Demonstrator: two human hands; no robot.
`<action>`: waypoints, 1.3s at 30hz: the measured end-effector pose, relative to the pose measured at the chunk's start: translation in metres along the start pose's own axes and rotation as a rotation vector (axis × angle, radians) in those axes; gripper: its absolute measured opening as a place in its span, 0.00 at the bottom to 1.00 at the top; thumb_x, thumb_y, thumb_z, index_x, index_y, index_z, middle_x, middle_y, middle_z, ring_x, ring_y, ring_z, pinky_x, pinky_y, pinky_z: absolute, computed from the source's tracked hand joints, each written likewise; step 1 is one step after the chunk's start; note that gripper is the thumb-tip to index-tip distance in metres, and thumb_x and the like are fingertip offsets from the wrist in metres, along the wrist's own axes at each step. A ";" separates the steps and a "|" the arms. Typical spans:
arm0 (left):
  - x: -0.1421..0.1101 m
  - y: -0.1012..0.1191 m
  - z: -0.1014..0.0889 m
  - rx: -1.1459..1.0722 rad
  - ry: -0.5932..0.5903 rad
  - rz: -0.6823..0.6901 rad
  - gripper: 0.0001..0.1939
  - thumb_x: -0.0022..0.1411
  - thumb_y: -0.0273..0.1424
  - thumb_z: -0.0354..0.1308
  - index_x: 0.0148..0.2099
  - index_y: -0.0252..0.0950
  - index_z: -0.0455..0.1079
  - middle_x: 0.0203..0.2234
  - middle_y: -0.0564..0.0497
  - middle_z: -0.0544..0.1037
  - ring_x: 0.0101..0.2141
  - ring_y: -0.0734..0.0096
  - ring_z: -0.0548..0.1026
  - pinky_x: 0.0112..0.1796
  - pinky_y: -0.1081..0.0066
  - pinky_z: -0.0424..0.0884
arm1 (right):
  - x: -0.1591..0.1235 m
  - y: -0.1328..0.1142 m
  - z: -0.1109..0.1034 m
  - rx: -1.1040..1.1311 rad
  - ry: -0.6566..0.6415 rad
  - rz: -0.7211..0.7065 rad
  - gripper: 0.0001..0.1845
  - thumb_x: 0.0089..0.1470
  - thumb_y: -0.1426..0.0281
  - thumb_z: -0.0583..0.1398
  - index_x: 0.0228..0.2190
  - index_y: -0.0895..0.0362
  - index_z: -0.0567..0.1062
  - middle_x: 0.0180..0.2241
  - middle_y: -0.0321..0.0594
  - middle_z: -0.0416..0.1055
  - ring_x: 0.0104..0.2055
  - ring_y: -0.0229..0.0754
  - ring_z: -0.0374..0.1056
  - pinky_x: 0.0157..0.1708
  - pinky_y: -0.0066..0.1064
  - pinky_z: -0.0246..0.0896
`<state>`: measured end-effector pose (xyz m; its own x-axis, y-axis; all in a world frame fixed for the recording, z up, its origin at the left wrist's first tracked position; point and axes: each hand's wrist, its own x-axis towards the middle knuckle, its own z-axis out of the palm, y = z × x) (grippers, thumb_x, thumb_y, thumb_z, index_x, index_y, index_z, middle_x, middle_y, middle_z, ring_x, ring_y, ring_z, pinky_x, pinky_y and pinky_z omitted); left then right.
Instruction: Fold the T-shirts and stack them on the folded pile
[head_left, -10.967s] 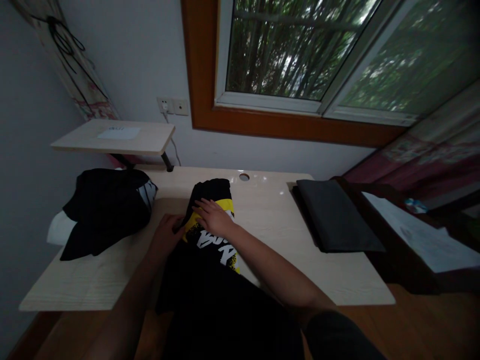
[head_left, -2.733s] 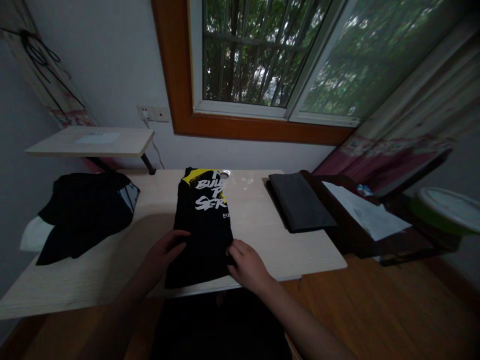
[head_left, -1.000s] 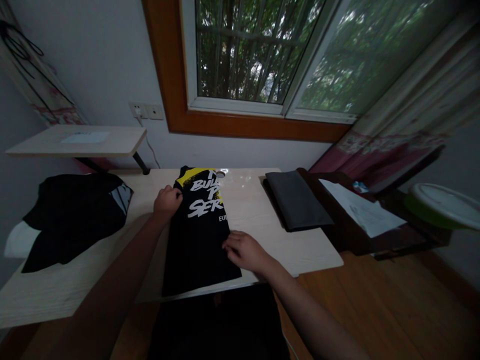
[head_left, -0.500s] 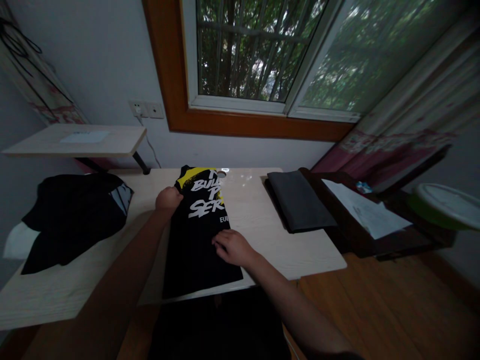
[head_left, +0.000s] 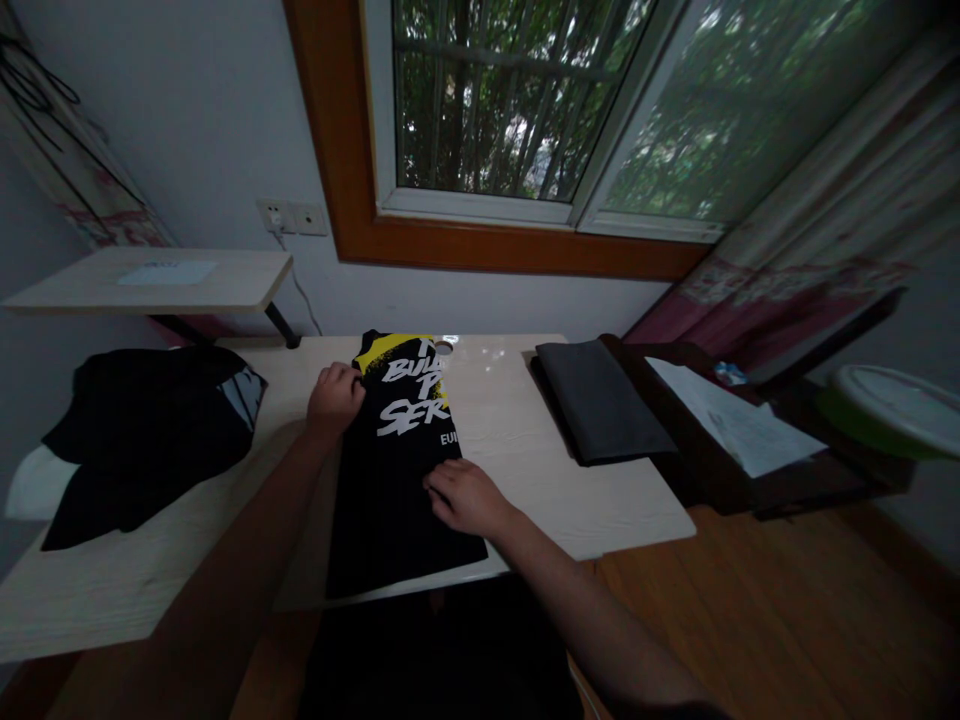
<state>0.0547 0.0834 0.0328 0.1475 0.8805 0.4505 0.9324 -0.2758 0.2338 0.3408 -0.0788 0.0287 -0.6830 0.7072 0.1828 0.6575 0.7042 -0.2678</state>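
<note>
A black T-shirt [head_left: 390, 500] with yellow and white lettering lies folded into a long, narrow shape on the pale wooden table [head_left: 517, 510]. At its upper left edge is my left hand [head_left: 335, 398], the fingers bent over the fabric and closed on the margin; the fingertips are partly hidden. My right hand [head_left: 466, 497] rests on the lower right part of the shirt. Its fingers are loosely bent and lie on the cloth, with no fabric visibly gripped.
Another black garment [head_left: 157, 430] lies crumpled at the left, below a small raised shelf [head_left: 150, 300] with a paper on it. On the right rests a dark grey folded item [head_left: 600, 400]. Beyond it, a dark wooden piece of furniture holds white papers [head_left: 735, 420] and a green tub [head_left: 892, 410].
My left hand has shifted slightly up and left at the shirt's edge, and more of its fingers show now. The right hand and the shirt look unmoved.
</note>
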 end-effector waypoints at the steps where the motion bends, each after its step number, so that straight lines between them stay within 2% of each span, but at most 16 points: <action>1: 0.001 0.006 0.003 -0.014 -0.007 0.128 0.18 0.65 0.30 0.50 0.51 0.36 0.77 0.50 0.41 0.78 0.53 0.55 0.73 0.57 0.57 0.66 | 0.000 -0.001 -0.001 -0.017 -0.006 0.001 0.07 0.61 0.71 0.58 0.42 0.54 0.74 0.36 0.40 0.74 0.39 0.44 0.68 0.41 0.35 0.59; 3: 0.002 0.018 0.011 -0.015 -0.110 0.316 0.20 0.67 0.30 0.47 0.54 0.36 0.77 0.53 0.41 0.78 0.57 0.56 0.72 0.60 0.57 0.64 | 0.000 -0.002 -0.002 -0.042 -0.019 0.001 0.07 0.62 0.71 0.57 0.42 0.54 0.74 0.37 0.41 0.73 0.39 0.44 0.67 0.41 0.35 0.59; 5: 0.000 0.027 0.019 0.028 -0.205 0.375 0.22 0.69 0.32 0.46 0.58 0.33 0.75 0.57 0.40 0.77 0.61 0.54 0.69 0.63 0.54 0.60 | -0.001 -0.004 -0.004 -0.060 -0.023 0.006 0.08 0.63 0.70 0.57 0.44 0.55 0.73 0.39 0.42 0.72 0.40 0.44 0.67 0.41 0.35 0.59; 8: -0.005 0.025 0.025 0.106 -0.235 0.259 0.27 0.71 0.36 0.44 0.66 0.33 0.67 0.65 0.39 0.68 0.66 0.51 0.63 0.66 0.45 0.51 | -0.003 -0.005 -0.006 -0.091 -0.017 0.016 0.12 0.64 0.69 0.57 0.49 0.55 0.73 0.42 0.43 0.70 0.41 0.45 0.66 0.41 0.36 0.60; 11: -0.006 0.008 0.019 0.157 -0.237 0.072 0.29 0.73 0.36 0.38 0.71 0.37 0.59 0.70 0.41 0.61 0.69 0.50 0.58 0.66 0.37 0.43 | -0.004 -0.007 -0.005 -0.117 -0.013 0.013 0.15 0.65 0.67 0.57 0.52 0.54 0.71 0.43 0.44 0.69 0.42 0.46 0.66 0.42 0.37 0.60; 15: -0.005 -0.013 0.009 0.188 -0.354 -0.078 0.30 0.74 0.38 0.34 0.74 0.45 0.53 0.72 0.46 0.57 0.71 0.51 0.51 0.65 0.36 0.47 | -0.007 -0.009 -0.004 -0.114 -0.007 0.006 0.17 0.65 0.67 0.57 0.54 0.55 0.70 0.43 0.45 0.68 0.43 0.47 0.65 0.45 0.38 0.60; 18: -0.008 -0.017 0.008 0.165 -0.357 -0.105 0.30 0.74 0.42 0.35 0.74 0.46 0.52 0.72 0.46 0.57 0.71 0.50 0.50 0.64 0.35 0.49 | -0.008 -0.010 -0.005 -0.113 -0.016 -0.003 0.19 0.64 0.65 0.58 0.55 0.55 0.70 0.43 0.45 0.68 0.44 0.47 0.64 0.45 0.39 0.60; 21: -0.012 -0.019 0.012 0.103 -0.265 -0.120 0.28 0.73 0.41 0.39 0.72 0.43 0.56 0.69 0.42 0.63 0.69 0.50 0.55 0.65 0.37 0.49 | -0.009 -0.010 -0.007 -0.112 -0.018 -0.004 0.20 0.63 0.63 0.60 0.55 0.55 0.70 0.44 0.45 0.68 0.45 0.49 0.63 0.45 0.40 0.60; 23: -0.015 -0.022 0.014 0.031 -0.178 -0.096 0.27 0.72 0.39 0.43 0.68 0.38 0.60 0.65 0.38 0.67 0.66 0.51 0.61 0.64 0.42 0.53 | -0.009 -0.011 -0.008 -0.105 -0.017 -0.001 0.21 0.63 0.62 0.60 0.55 0.55 0.71 0.44 0.46 0.68 0.45 0.49 0.63 0.45 0.40 0.59; 25: -0.019 -0.026 0.013 -0.039 -0.102 -0.049 0.24 0.69 0.37 0.49 0.62 0.35 0.66 0.59 0.36 0.71 0.62 0.52 0.65 0.62 0.49 0.59 | -0.009 -0.011 -0.008 -0.093 -0.015 0.003 0.21 0.63 0.62 0.60 0.55 0.55 0.71 0.45 0.46 0.68 0.46 0.50 0.63 0.46 0.41 0.59; 27: -0.026 -0.027 0.010 -0.069 -0.063 -0.005 0.17 0.65 0.37 0.55 0.53 0.36 0.72 0.54 0.38 0.72 0.57 0.53 0.68 0.59 0.53 0.63 | -0.009 -0.010 -0.008 -0.078 -0.013 0.008 0.20 0.63 0.62 0.60 0.55 0.55 0.71 0.45 0.46 0.68 0.46 0.50 0.63 0.46 0.41 0.59; 29: -0.036 -0.025 0.005 -0.050 -0.065 0.015 0.11 0.63 0.38 0.58 0.44 0.39 0.75 0.48 0.41 0.73 0.53 0.53 0.69 0.57 0.53 0.64 | -0.009 -0.010 -0.007 -0.064 -0.011 0.012 0.20 0.63 0.62 0.60 0.55 0.54 0.71 0.45 0.47 0.68 0.46 0.50 0.63 0.46 0.41 0.59; 31: -0.046 -0.018 -0.002 -0.003 -0.087 -0.001 0.10 0.62 0.39 0.59 0.40 0.40 0.75 0.44 0.43 0.73 0.50 0.52 0.69 0.55 0.53 0.65 | -0.009 -0.009 -0.005 -0.057 -0.008 0.016 0.20 0.64 0.62 0.60 0.55 0.54 0.71 0.45 0.47 0.68 0.47 0.50 0.63 0.47 0.41 0.59; 35: -0.057 0.003 -0.017 0.127 -0.159 -0.048 0.10 0.61 0.39 0.60 0.39 0.39 0.75 0.41 0.42 0.75 0.47 0.49 0.68 0.47 0.55 0.67 | -0.010 -0.010 -0.005 -0.066 -0.008 0.019 0.20 0.64 0.62 0.60 0.55 0.54 0.71 0.44 0.46 0.68 0.47 0.49 0.63 0.47 0.40 0.59; 39: -0.055 0.018 -0.028 0.218 -0.219 -0.040 0.05 0.60 0.33 0.57 0.37 0.38 0.73 0.38 0.42 0.77 0.45 0.50 0.71 0.43 0.56 0.68 | -0.010 -0.011 -0.007 -0.069 -0.015 0.021 0.19 0.64 0.62 0.59 0.55 0.54 0.71 0.44 0.45 0.68 0.46 0.48 0.63 0.47 0.40 0.59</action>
<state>0.0541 0.0188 0.0365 0.1551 0.9576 0.2427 0.9842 -0.1711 0.0463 0.3424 -0.0927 0.0360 -0.6731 0.7212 0.1639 0.6918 0.6923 -0.2054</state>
